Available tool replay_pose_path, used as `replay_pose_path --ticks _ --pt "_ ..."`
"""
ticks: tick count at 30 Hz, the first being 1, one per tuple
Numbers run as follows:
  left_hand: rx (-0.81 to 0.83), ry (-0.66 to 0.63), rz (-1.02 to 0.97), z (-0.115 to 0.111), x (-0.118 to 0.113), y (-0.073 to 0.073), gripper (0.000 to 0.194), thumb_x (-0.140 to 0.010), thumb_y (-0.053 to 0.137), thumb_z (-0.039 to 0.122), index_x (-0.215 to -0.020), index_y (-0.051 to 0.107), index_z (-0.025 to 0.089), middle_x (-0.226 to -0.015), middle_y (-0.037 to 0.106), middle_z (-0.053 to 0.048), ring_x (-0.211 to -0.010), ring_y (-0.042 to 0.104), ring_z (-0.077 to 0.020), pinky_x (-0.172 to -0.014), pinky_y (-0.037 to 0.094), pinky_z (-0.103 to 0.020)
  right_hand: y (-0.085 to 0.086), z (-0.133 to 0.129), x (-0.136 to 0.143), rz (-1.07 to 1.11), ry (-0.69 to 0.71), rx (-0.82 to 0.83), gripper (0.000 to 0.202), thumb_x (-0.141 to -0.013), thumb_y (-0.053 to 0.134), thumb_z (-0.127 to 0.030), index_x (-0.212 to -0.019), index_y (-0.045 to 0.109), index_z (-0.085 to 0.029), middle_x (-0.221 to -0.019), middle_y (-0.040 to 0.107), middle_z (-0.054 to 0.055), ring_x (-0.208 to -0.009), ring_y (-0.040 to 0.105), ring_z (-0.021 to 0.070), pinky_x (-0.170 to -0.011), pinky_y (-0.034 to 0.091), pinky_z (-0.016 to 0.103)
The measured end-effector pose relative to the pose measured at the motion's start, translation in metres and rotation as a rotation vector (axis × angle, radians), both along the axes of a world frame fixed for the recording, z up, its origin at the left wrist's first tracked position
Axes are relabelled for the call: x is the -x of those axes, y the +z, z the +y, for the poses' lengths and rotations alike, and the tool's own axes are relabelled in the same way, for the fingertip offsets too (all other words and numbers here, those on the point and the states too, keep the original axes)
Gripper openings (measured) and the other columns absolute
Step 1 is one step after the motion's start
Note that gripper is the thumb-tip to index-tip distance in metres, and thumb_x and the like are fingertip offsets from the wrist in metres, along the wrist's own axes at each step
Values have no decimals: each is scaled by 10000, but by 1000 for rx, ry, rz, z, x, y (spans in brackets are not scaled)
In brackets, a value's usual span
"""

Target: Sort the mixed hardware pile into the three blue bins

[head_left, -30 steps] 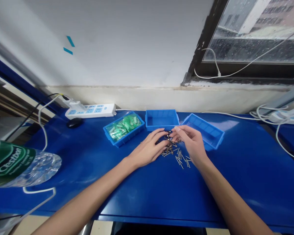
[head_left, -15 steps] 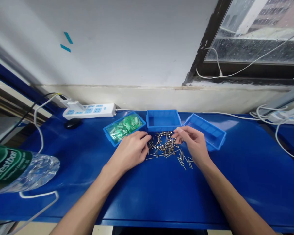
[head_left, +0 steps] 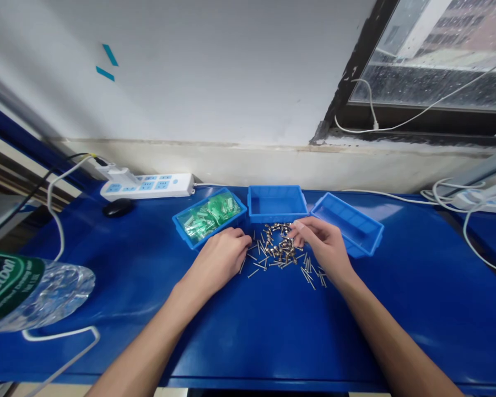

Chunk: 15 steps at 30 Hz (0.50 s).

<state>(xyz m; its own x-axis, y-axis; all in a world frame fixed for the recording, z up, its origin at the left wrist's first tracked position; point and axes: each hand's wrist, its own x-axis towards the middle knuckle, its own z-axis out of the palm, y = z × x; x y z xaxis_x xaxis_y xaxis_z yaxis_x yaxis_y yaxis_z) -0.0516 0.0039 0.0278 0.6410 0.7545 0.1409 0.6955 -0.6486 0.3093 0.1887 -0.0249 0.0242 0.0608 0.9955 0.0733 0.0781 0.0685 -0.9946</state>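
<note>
A loose pile of small metal screws and bolts (head_left: 281, 251) lies on the blue table in front of the bins. My left hand (head_left: 224, 256) rests at the pile's left edge, fingers curled down with the tips partly hidden; a few long thin screws (head_left: 253, 273) lie beside it. On the pile's upper right, my right hand (head_left: 324, 240) has thumb and fingers drawn together over the shorter, thick-headed pieces. Whatever is between those fingertips is too small to make out. Another small group of thin screws (head_left: 308, 275) lies below the right hand.
Behind the pile stand a blue bin (head_left: 276, 188) and, to its right, another blue bin (head_left: 374, 242). A left bin (head_left: 181, 231) holds green-and-clear packets (head_left: 210, 215). A power strip (head_left: 149, 187), black mouse (head_left: 118, 207), water bottle (head_left: 37, 289) and white cables (head_left: 442, 193) surround them.
My left hand has shifted slightly left and down, and thin screws near it lie more spread out. The right hand has moved slightly left over the pile. The camera view has tilted a little.
</note>
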Motion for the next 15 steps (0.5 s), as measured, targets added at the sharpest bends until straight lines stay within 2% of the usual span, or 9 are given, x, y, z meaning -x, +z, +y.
replay_pose_path --ticks 3,7,11,15 --pt "13 22 -65 0 -1 1 254 -965 450 128 -1045 690 149 -942 683 -105 -867 675 -231 -755 564 -385 -1 1 0 -13 4 -16 193 -941 620 -331 -871 732 -191 -796 736 49 -628 623 135 -645 505 309" --pt "68 -13 -346 -2 -8 6 249 -964 532 149 -1190 622 201 -1030 693 -61 -885 688 -174 -814 579 -342 -6 1 1 -55 26 -32 158 -923 645 -325 -891 729 -195 -803 741 47 -645 648 149 -651 533 317" --pt "149 4 -557 -4 -13 8 282 -911 617 156 -1182 554 196 -977 677 -31 -852 708 -142 -791 606 -273 -7 -3 6 -99 157 -34 176 -860 721 -291 -1014 736 -208 -873 763 48 -777 716 197 -715 575 341" --pt "184 1 -595 -8 -15 8 237 -914 635 211 -1116 512 202 -1003 663 -40 -848 739 -150 -734 622 -240 -4 -7 10 -73 317 -13 168 -860 722 -295 -1005 759 -218 -919 776 43 -827 734 210 -750 598 360"
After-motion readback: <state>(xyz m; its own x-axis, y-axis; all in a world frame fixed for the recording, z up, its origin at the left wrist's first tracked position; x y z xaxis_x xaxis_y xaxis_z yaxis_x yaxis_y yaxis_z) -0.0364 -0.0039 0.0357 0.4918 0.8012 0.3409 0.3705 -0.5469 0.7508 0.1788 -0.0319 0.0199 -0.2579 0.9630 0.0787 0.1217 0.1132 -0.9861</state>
